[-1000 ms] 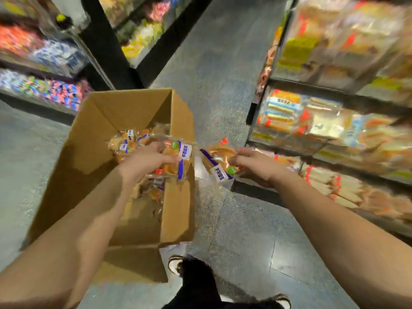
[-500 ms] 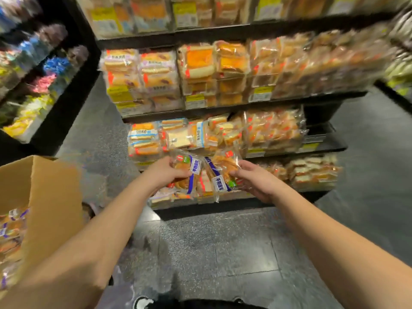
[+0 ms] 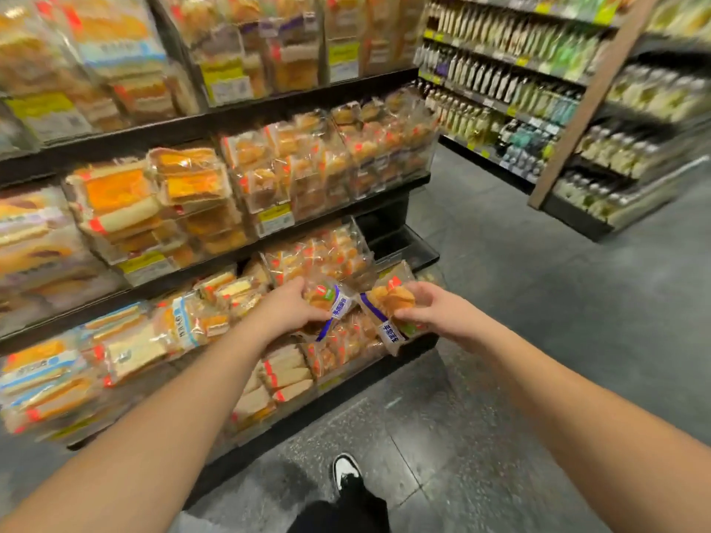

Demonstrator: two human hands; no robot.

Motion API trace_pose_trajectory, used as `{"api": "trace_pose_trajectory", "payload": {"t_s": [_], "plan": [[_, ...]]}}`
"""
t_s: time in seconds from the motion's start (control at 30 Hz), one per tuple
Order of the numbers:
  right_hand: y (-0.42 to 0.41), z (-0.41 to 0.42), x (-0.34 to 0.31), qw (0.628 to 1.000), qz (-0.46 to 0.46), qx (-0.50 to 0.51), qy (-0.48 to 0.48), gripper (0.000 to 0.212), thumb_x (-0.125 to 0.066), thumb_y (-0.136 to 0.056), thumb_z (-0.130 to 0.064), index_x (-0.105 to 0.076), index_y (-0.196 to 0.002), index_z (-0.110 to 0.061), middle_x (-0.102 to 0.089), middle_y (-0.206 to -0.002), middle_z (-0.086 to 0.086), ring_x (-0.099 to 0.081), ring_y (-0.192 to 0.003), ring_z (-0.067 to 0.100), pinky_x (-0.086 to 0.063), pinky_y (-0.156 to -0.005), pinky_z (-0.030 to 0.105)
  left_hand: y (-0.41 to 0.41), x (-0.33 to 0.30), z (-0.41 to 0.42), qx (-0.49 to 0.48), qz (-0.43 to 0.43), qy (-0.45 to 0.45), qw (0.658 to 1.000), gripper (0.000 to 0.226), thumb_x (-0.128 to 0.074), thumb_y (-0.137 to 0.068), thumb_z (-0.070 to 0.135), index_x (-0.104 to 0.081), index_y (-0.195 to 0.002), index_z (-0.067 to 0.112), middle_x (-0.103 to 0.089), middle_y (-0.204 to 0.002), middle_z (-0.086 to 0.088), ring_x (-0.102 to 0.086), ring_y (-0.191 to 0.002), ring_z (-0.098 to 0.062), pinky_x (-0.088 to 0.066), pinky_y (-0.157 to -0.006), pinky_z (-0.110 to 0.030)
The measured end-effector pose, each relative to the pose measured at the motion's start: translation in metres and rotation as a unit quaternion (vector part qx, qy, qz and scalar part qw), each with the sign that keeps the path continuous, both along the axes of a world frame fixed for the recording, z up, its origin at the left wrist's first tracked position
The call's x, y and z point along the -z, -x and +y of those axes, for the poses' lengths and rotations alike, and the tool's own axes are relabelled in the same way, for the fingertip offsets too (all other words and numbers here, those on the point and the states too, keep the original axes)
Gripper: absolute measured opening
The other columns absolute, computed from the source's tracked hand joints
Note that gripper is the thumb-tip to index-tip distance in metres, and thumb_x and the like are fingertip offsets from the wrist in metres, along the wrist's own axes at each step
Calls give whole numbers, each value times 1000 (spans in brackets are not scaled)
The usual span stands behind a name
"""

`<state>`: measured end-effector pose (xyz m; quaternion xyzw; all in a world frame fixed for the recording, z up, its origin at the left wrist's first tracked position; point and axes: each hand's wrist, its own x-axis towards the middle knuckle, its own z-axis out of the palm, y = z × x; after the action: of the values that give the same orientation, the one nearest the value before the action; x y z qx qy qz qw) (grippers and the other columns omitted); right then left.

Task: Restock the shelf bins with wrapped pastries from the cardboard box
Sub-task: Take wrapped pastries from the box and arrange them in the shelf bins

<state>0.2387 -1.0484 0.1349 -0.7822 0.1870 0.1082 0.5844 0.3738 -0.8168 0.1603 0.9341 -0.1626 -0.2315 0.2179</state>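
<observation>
Right now I have 2 wrapped pastries in hand at the shelf, so I judge this to be the placing step. My left hand [image 3: 286,307] grips one pastry [image 3: 327,302] with fingers curled over its top edge, thumb underneath. My right hand [image 3: 431,311] pinches the second pastry [image 3: 388,305] by its right side, fingertips pressed into the wrapper. Both packets hang just in front of the clear bin [image 3: 319,259] at the center of the frame, which already holds similar orange packs, and above the lower bin [image 3: 342,348]. I cannot tell which of the 2 bins is the target. The cardboard box is out of view. Next, I think, each packet needs easing over a bin's front lip and letting go without dislodging the stacked packs.
</observation>
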Motion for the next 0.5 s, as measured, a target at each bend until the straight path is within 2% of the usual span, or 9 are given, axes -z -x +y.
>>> {"api": "trace_pose_trajectory", "payload": {"t_s": [0.1, 0.2, 0.3, 0.43, 0.5], "plan": [[-24, -45, -1, 996, 18, 14, 86, 61, -81, -78, -38, -54, -131, -26, -68, -118, -6, -65, -108, 13, -51, -100, 43, -31, 9, -43, 45, -19, -15, 999, 72, -79, -79, 42, -47, -137, 13, -59, -130, -5, -53, -97, -15, -44, -75, -26], [-61, -90, 5, 984, 38, 0, 176, 48, -79, -82, -35, -56, -123, -27, -68, -113, -7, -65, -103, 12, -52, -94, 36, -68, 20, -85, 73, -48, -27, 996, 73, -79, -79, 39, -46, -138, 12, -57, -134, -6, -58, -110, -20, -45, -79, -28], [-100, -128, 10, 971, 58, -12, 231, 47, -78, -82, -35, -55, -123, -27, -68, -111, -8, -64, -101, 12, -48, -84, 29, -109, 33, -123, 89, -58, -36, 994, 66, -79, -79, 40, -49, -133, 15, -60, -128, -5, -59, -108, -22, -47, -77, -30], [-148, -169, 20, 955, 82, -33, 284, 58, -79, -82, -36, -50, -132, -28, -66, -115, -8, -61, -98, 11, -46, -83, 27, -157, 45, -168, 120, -72, -65, 988, 58, -77, -80, 42, -51, -124, 15, -61, -121, -5, -60, -103, -24, -45, -70, -33], [-167, -189, 28, 947, 87, -50, 304, 61, -79, -81, -36, -50, -134, -27, -67, -118, -6, -60, -95, 10, -45, -80, 26, -176, 51, -187, 131, -74, -77, 986, 59, -76, -81, 42, -50, -126, 15, -60, -123, -6, -60, -106, -24, -47, -72, -34]]}}
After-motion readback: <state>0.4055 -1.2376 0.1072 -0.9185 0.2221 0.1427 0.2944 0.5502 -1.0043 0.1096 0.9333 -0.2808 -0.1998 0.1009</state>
